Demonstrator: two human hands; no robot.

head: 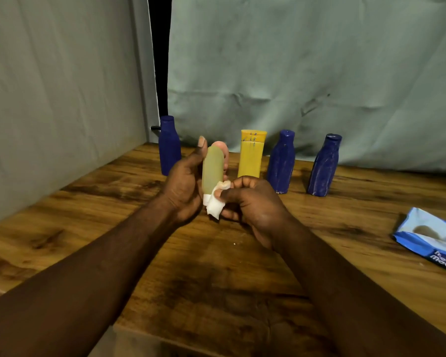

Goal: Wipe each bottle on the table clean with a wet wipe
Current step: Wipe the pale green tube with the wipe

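At the rear of the dark-grained wooden tabletop, in a loose upright row: a left blue bottle, smooth and dark; a yellow tube, flat-sided, with a wide cap on top; then a middle blue bottle and a right blue bottle, both streaked pale along their sides. Behind the row, a creased grey-green cloth backdrop. Off to the right, well apart from the bottles, a glossy blue wipes packet lying flat.

Held up above the tabletop, in front of the gap between left blue bottle and yellow tube: a green bottle, translucent, pale, round-ended, with its white cap pointing down. Gripped in the left hand, thumb up one side, fingers curled round behind. Pressed to the lower body beside the cap, a crumpled white wet wipe, pinched in the curled fingers of the right hand, just right of the bottle.
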